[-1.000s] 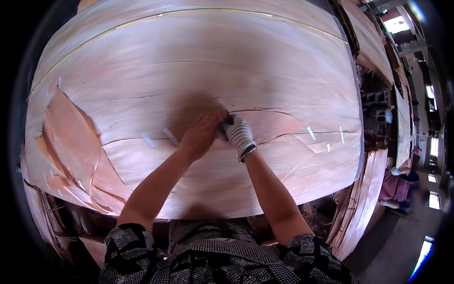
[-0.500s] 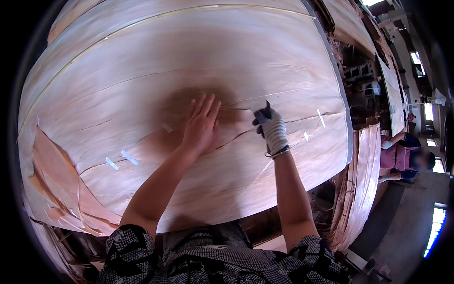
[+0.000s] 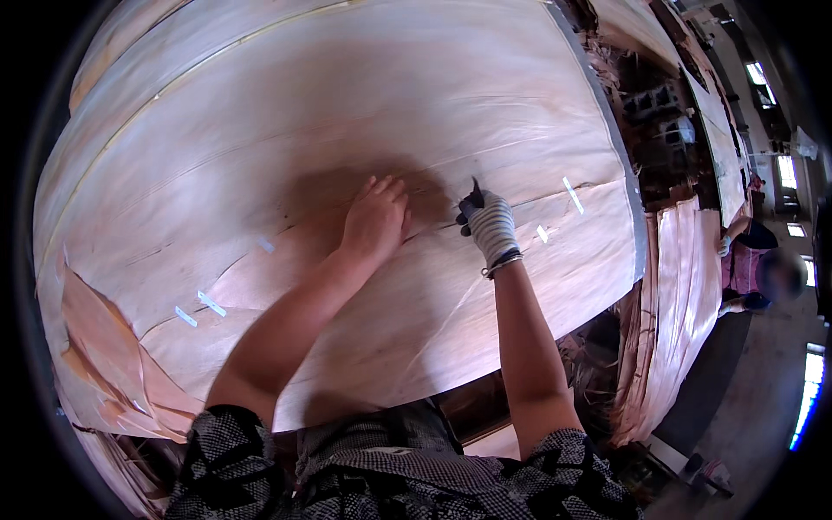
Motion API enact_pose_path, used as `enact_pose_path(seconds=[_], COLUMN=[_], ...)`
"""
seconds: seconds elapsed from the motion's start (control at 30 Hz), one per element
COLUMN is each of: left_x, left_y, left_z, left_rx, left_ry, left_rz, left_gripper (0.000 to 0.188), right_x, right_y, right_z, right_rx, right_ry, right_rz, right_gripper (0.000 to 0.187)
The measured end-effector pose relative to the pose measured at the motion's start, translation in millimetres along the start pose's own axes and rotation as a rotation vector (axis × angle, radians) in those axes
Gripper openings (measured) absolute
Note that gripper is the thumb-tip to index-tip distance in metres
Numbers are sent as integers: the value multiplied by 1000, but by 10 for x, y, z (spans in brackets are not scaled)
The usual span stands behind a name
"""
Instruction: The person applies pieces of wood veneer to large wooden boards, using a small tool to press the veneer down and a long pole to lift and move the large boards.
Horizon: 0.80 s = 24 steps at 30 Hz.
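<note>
Since the earlier frames the two hands have drawn apart: a second ago they met over one spot on the sheet, and now the right hand (image 3: 490, 224) sits off to the right of the left hand (image 3: 374, 218), with a clear gap of bare wood between them. The view has also shifted, so the white tape strips lie further to the left and right than before.

The left hand, bare, lies palm down on the large pale pinkish-tan sheet of thin wood veneer (image 3: 347, 104), fingers (image 3: 387, 187) stretched out together and flat, gripping nothing, just pressing on the sheet beside a long thin crack that runs across it. The right hand wears a white knitted work glove and is closed around a small dark pointed tool (image 3: 473, 196), whose tip sticks up above the fist; what kind of tool it is cannot be made out. It rests at the crack line, near the middle of the sheet.

Short strips of white tape (image 3: 572, 195) cross the crack to the right of the gloved hand, and two more strips (image 3: 199, 309) lie to the lower left. The veneer covers the whole work surface. At the far right another person (image 3: 763, 260) stands by stacked veneer sheets (image 3: 685, 295).
</note>
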<state>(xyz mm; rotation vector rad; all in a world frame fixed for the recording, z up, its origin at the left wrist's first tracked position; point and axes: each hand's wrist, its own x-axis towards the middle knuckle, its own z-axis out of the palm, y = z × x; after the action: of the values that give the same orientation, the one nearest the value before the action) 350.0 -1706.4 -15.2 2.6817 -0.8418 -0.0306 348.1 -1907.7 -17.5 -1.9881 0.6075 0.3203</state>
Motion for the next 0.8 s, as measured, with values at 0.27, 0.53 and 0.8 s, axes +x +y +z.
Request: enact_pose_path(seconds=[0.27,0.53,0.8], left_x=[139,-600,-1256], left_y=[349,-194,158], left_z=[519,6,52], left_rx=[43,-238,61], left_ry=[147,253,100], left_rz=[169,-203,-142], left_gripper=[48,44,44], right_x=[-186,-630,-931], right_y=[159,230,-20], right_z=[81,100,888], right_rx=[-626,77,-639], right_ry=[253,-274,-64], right_rz=[-573,141,-213], right_gripper=[25,18,38])
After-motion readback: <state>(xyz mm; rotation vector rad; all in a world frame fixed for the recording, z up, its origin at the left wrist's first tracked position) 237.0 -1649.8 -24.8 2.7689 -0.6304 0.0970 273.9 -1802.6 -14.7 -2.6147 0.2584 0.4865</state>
